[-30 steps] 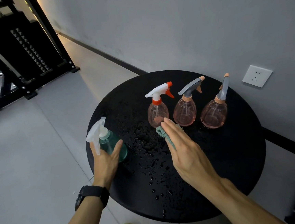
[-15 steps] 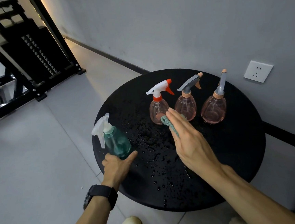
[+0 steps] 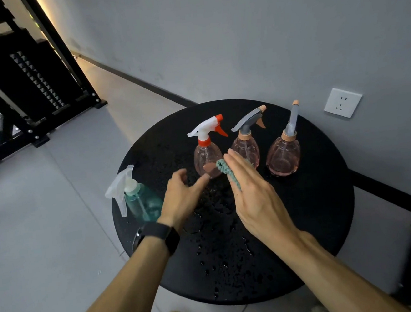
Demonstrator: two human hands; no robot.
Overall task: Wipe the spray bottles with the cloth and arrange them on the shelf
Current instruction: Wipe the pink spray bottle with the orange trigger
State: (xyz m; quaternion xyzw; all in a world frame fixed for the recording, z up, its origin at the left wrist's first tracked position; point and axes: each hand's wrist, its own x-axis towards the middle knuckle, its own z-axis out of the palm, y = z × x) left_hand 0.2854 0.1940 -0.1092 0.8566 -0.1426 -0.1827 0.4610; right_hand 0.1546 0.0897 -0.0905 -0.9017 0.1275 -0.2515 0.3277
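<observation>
Three clear pink bottles (image 3: 244, 147) stand in a row at the centre of the frame on the wet black table (image 3: 317, 220); whether they hold liquid cannot be told. A green bottle (image 3: 143, 205) stands at the table's left edge. The left hand (image 3: 181, 199) hovers spread, holding nothing. The right hand (image 3: 252, 196), fingers straight, carries the green cloth (image 3: 227, 171) beneath them.
</observation>
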